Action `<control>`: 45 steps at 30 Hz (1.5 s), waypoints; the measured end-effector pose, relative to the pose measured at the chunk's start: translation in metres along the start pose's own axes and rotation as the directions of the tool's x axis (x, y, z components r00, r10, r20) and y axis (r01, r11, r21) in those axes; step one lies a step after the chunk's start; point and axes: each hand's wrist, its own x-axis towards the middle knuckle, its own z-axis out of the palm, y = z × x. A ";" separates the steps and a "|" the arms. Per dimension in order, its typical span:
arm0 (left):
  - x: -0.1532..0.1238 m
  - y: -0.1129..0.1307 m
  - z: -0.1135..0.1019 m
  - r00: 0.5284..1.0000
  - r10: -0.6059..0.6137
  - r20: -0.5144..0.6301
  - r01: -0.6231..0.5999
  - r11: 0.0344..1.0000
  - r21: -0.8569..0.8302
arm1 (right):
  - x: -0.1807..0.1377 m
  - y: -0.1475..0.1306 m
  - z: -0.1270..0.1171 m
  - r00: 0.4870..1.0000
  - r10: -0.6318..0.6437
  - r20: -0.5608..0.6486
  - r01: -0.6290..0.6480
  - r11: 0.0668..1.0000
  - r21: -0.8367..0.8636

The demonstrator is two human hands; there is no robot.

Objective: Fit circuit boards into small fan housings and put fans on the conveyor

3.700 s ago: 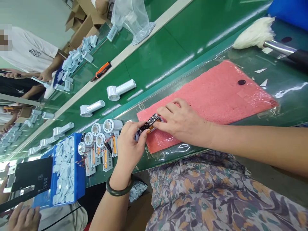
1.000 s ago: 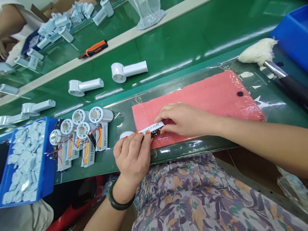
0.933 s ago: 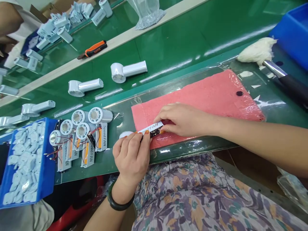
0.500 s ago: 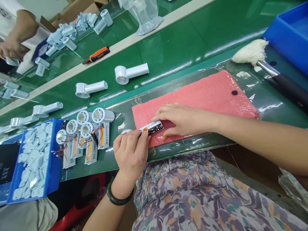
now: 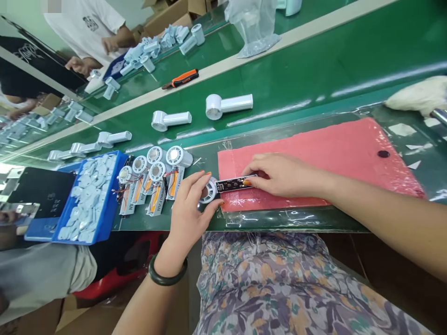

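Note:
My left hand (image 5: 190, 209), with a dark green bangle on the wrist (image 5: 167, 272), grips a round white fan head (image 5: 209, 191) at the edge of a pink foam mat (image 5: 314, 158). A narrow black circuit board (image 5: 233, 184) extends from that fan head across the mat. My right hand (image 5: 281, 176) holds the board's far end with its fingertips. Thin wires may join the parts, but my fingers hide that area. Several white fan heads with wires and Speed FAN handle pieces (image 5: 153, 179) lie just left of my left hand.
A blue tray of white parts (image 5: 91, 200) stands at the belt's left end. Finished white fans (image 5: 228, 106) lie on the green belt beyond the mat. Farther away are an orange-handled tool (image 5: 180, 79), a plastic bag (image 5: 253, 32), and a co-worker's hands (image 5: 82, 65) among white parts.
My view has swung, shifting the scene. The round fan head now shows beside my left fingers, and the board's black face shows where a white Speed FAN strip lay.

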 end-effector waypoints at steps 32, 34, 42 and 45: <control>0.049 0.023 0.013 0.961 0.210 0.181 -0.234 0.964 0.124 | -0.020 0.009 -0.001 0.988 -0.052 -0.144 0.026 0.984 -0.175; 0.058 0.029 0.015 0.939 0.233 0.252 -0.278 0.948 0.158 | -0.019 0.009 0.000 0.989 -0.037 -0.142 0.012 0.985 -0.171; 0.068 0.027 0.014 0.944 0.126 0.305 -0.154 0.986 0.071 | -0.019 0.007 0.001 0.976 0.007 -0.219 -0.031 0.994 -0.105; 0.065 0.028 0.014 0.963 0.115 0.242 -0.137 0.988 0.074 | -0.021 0.008 0.000 0.963 -0.010 -0.269 -0.006 0.998 -0.058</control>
